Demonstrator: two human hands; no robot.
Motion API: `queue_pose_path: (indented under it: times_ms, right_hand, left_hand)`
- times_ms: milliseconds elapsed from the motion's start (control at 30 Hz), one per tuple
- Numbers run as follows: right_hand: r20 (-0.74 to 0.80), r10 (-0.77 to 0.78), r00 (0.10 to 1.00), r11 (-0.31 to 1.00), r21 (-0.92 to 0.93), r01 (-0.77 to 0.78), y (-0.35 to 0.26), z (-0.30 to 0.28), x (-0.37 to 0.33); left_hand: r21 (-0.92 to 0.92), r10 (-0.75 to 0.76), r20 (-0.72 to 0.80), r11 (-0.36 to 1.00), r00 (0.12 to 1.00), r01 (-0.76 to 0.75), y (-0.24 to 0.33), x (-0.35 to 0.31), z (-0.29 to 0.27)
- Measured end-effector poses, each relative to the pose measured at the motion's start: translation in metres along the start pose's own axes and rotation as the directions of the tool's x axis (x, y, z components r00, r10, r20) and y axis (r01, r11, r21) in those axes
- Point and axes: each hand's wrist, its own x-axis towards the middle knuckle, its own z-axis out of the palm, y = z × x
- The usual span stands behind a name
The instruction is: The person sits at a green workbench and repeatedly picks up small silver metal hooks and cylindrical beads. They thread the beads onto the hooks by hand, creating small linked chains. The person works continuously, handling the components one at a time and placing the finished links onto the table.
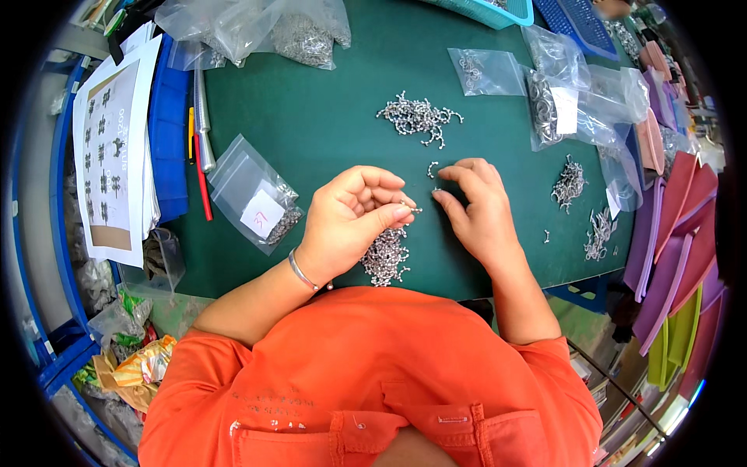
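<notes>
My left hand [354, 206] pinches a small silvery metal piece [415, 208] between thumb and fingertips. Under that hand, close to the table's near edge, lies a pile of small silvery metal pieces [385, 258]. My right hand [481, 204] is just to the right, its thumb and index finger apart. By its index fingertip a single curved metal piece [432, 169] lies on the green table [311, 117]. Something tiny and shiny shows at the right thumb tip, too small to name. Farther back sits another heap of similar metal pieces [419, 118].
Two small heaps, one of metal pieces [569, 184] and one of longer pieces [599, 233], lie at right. Clear bags of parts [261, 198] flank the work area. A red pen [203, 179] and printed sheets [113, 156] are at left; a turquoise basket [498, 15] stands at the back.
</notes>
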Motion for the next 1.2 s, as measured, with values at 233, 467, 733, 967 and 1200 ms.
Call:
queue_pose_path:
  times_ms: [233,467,733,967,1200]
  right_hand:
    - [0.014,-0.033,0.999,0.989,-0.141,0.034,0.006,0.004,-0.004]
    - [0.1,0.224,0.969,0.866,0.435,-0.245,-0.008,0.005,-0.011]
    - [0.158,0.148,0.976,0.717,0.663,-0.216,-0.019,-0.002,-0.01]
    - [0.18,0.149,0.972,0.685,0.69,-0.233,-0.02,-0.002,-0.009]
    - [0.165,0.124,0.978,0.709,0.676,-0.204,-0.018,0.002,-0.012]
  left_hand:
    - [0.086,0.044,0.043,0.995,0.998,-0.048,0.0,-0.002,0.0]
    - [0.242,0.168,0.084,0.953,0.982,-0.183,0.001,-0.007,0.001]
    - [0.162,0.112,-0.01,0.981,0.994,-0.109,0.001,-0.008,0.004]
    - [0.434,-0.021,-0.056,0.9,0.998,0.043,0.002,-0.009,-0.009]
    - [0.732,0.005,0.079,0.678,0.997,-0.062,0.007,-0.004,-0.02]
